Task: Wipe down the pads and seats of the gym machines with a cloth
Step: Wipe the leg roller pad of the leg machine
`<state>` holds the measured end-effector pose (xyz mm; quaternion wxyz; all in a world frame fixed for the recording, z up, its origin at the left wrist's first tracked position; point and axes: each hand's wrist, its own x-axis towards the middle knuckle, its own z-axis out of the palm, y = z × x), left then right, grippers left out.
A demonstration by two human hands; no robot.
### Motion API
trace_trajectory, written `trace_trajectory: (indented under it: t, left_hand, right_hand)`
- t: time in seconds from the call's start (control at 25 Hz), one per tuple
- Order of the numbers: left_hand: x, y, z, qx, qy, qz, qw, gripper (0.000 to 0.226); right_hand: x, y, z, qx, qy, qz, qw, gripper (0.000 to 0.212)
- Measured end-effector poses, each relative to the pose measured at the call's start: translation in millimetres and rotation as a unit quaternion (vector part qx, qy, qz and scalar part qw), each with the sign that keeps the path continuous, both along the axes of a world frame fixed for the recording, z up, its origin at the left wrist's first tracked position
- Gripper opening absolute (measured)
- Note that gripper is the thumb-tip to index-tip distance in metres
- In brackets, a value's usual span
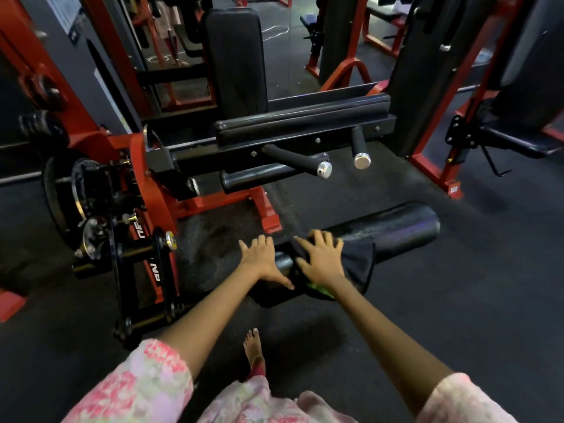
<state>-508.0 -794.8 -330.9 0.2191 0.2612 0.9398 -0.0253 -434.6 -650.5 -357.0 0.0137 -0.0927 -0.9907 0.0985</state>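
The cloth (pixel 360 264) is looking light and limp, so it is likely to bunch or slide on the smooth vinyl unless a flat palm is pinning it; taking it from on top, as now, seems the sound way. It is dark, draped over the middle of the roller pad (pixel 393 227), its right edge hanging down, with something green peeking out at its near edge. The pad is a long black cylinder, glossy, probably firm foam that may turn under pressure. The right hand (pixel 320 259) is pressing the cloth with fingers spread. The left hand (pixel 262 259), fingers also spread, is resting bare on the pad's left end, just beside the cloth. Farther off, the red-framed machine (pixel 146 190) is standing on the dark floor (pixel 457 300).
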Motion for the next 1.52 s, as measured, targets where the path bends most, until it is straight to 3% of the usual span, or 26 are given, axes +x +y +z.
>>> trace_trajectory:
  t: [0.08, 0.12, 0.28, 0.4, 0.52, 0.6, 0.64, 0.72, 0.84, 0.92, 1.04, 1.12, 1.36, 1.44, 1.52]
  left_hand:
    - [-6, 9, -1, -0.037, -0.044, -0.037, 0.998, 0.139]
    - [-7, 12, -3, -0.037, -0.064, -0.039, 0.997, 0.139]
    - [-5, 14, -6, 0.008, -0.078, -0.014, 0.997, 0.13]
    - [1, 13, -7, 0.008, -0.047, -0.007, 0.999, 0.129]
    - [19, 14, -16, -0.005, 0.034, -0.011, 0.999, 0.13]
    - [34, 14, -23, -0.013, 0.09, -0.011, 0.996, 0.129]
    - [41, 14, -27, -0.021, 0.107, -0.01, 0.994, 0.129]
    - [50, 15, -30, -0.036, 0.126, -0.006, 0.991, 0.127]
    - [53, 17, -30, -0.046, 0.132, -0.002, 0.99, 0.126]
    - [54, 18, -27, -0.048, 0.128, 0.001, 0.991, 0.126]
    - [54, 18, -25, -0.046, 0.13, 0.003, 0.99, 0.125]
    - [52, 18, -23, -0.048, 0.132, -0.005, 0.99, 0.126]
    - [47, 17, -20, -0.068, 0.111, -0.027, 0.991, 0.128]
    - [42, 22, -13, -0.071, 0.083, -0.028, 0.994, 0.128]
    - [31, 30, -1, -0.056, 0.038, 0.0, 0.998, 0.126]
  right_hand:
    - [17, 13, -8, 0.03, 0.029, 0.075, 0.996, 0.06]
    - [20, 29, -8, 0.034, 0.041, 0.065, 0.996, 0.061]
    - [1, 69, 3, 0.012, -0.016, -0.1, 0.995, 0.046]
    - [-22, 35, 15, -0.014, -0.028, -0.19, 0.981, 0.04]
    - [-7, -5, 8, 0.023, -0.013, -0.043, 0.999, 0.046]
    - [12, 8, 3, 0.026, 0.02, 0.062, 0.998, 0.053]
    - [17, 26, 0, 0.022, 0.034, 0.063, 0.997, 0.053]
    - [15, 68, -2, 0.0, 0.049, -0.05, 0.998, 0.049]
    - [-6, 96, 9, -0.071, 0.028, -0.231, 0.97, 0.04]
    - [-14, 69, 12, -0.041, 0.016, -0.2, 0.979, 0.039]
    - [3, 22, 3, -0.026, 0.006, -0.048, 0.998, 0.053]
    - [19, 34, -3, 0.007, -0.014, 0.002, 1.0, 0.055]
    - [1, 76, 12, -0.028, -0.042, -0.179, 0.983, 0.044]
    - [-10, 51, 17, -0.014, -0.048, -0.167, 0.985, 0.043]
    - [-4, 29, 13, 0.002, -0.034, -0.072, 0.997, 0.045]
